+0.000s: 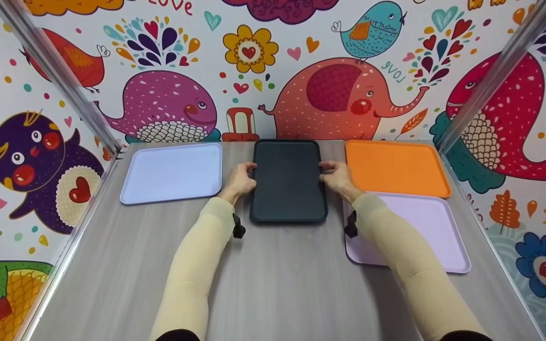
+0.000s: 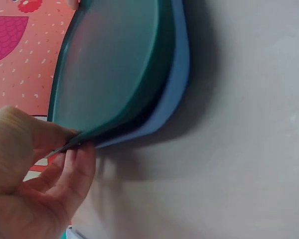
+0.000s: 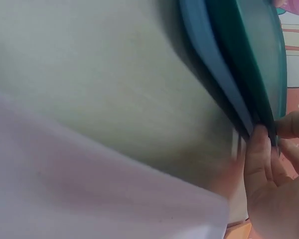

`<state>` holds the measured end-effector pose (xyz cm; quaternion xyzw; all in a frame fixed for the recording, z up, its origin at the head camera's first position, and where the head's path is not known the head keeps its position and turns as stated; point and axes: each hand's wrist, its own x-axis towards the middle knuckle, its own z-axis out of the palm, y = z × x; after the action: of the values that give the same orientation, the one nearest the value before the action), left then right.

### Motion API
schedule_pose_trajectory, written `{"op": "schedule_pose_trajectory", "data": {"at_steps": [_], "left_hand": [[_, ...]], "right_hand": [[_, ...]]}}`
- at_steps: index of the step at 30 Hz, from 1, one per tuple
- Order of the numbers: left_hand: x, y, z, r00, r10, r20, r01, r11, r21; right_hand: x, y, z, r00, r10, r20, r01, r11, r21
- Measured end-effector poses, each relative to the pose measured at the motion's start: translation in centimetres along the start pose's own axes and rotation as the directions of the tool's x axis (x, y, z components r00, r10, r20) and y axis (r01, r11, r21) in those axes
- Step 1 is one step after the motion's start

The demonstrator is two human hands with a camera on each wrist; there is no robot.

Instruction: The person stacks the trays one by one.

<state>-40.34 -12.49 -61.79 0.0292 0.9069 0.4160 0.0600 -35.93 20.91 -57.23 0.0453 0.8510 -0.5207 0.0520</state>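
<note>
Gripping opposite long edges, the left hand [image 1: 241,180] and right hand [image 1: 338,180] pinch a dark, round-cornered rectangular tray [image 1: 289,182] between them at the far middle of the grey desk [image 1: 277,284]. A blue round-cornered tray [image 2: 180,82] shows beneath it; an orange rectangular tray [image 1: 396,168] lies to the right.

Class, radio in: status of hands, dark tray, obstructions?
Left hand, right hand grip dark tray by opposite sides. Blue rim shows beneath. No obstruction visible.
</note>
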Motion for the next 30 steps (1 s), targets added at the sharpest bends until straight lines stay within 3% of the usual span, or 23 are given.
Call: {"op": "schedule_pose_trajectory", "data": {"at_steps": [6, 14, 18, 21, 27, 30], "left_hand": [[-0.3, 0.4, 0.0, 0.999, -0.035, -0.002, 0.035, 0.998, 0.047], [-3.3, 3.9, -1.0, 0.999, -0.045, -0.031, 0.049, 0.991, 0.122], [-2.9, 3.5, -0.6, 0.998, -0.028, -0.049, 0.036, 0.988, 0.153], [-1.4, 2.1, 0.0, 0.999, -0.024, -0.039, 0.03, 0.987, 0.158], [-1.8, 3.2, -0.1, 0.996, -0.072, -0.043, 0.078, 0.983, 0.168], [-1.7, 2.9, -0.1, 0.996, -0.034, -0.083, 0.048, 0.983, 0.175]], "right_hand": [[-0.1, -0.1, 0.1, 0.999, 0.033, 0.016, -0.033, 0.999, -0.029], [-0.4, -0.2, 0.3, 1.0, -0.001, 0.022, 0.004, 0.99, -0.144], [-0.5, -0.2, 0.3, 1.0, -0.006, 0.029, 0.011, 0.984, -0.176], [-0.5, -0.2, 0.2, 0.999, 0.015, 0.037, -0.008, 0.983, -0.186], [-0.8, -0.4, -0.2, 0.998, 0.024, 0.063, -0.013, 0.985, -0.172], [-1.2, -0.3, -0.5, 0.997, 0.016, 0.081, -0.004, 0.988, -0.153]]}}
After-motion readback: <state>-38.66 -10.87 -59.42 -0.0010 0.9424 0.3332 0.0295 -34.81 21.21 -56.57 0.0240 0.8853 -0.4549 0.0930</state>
